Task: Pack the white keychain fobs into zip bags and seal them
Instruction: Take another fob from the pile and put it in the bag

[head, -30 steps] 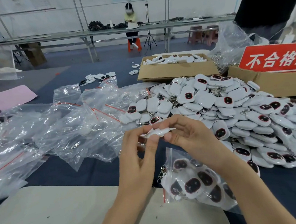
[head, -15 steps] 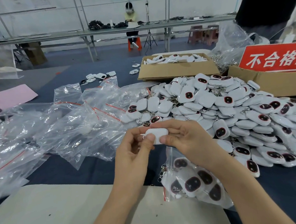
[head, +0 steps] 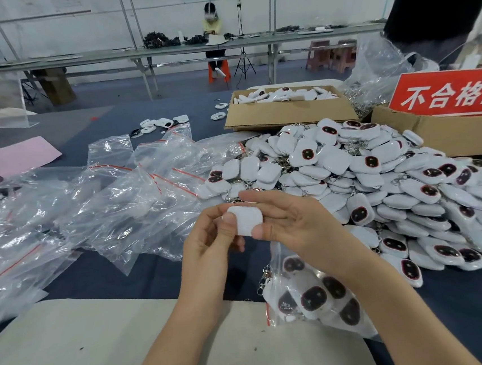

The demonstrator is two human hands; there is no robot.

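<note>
- The left hand (head: 210, 244) and right hand (head: 290, 221) are close together, and both pinch one white fob (head: 246, 220) with thumbs and fingers.
- A zip bag (head: 312, 296) with fobs inside lies on the tabletop (head: 468, 322) at 5 o'clock from the hands, under the right wrist.
- The big fob pile (head: 381, 186) sits at 2 o'clock.
- Empty bags (head: 118, 200) lie at 9 o'clock.
</note>
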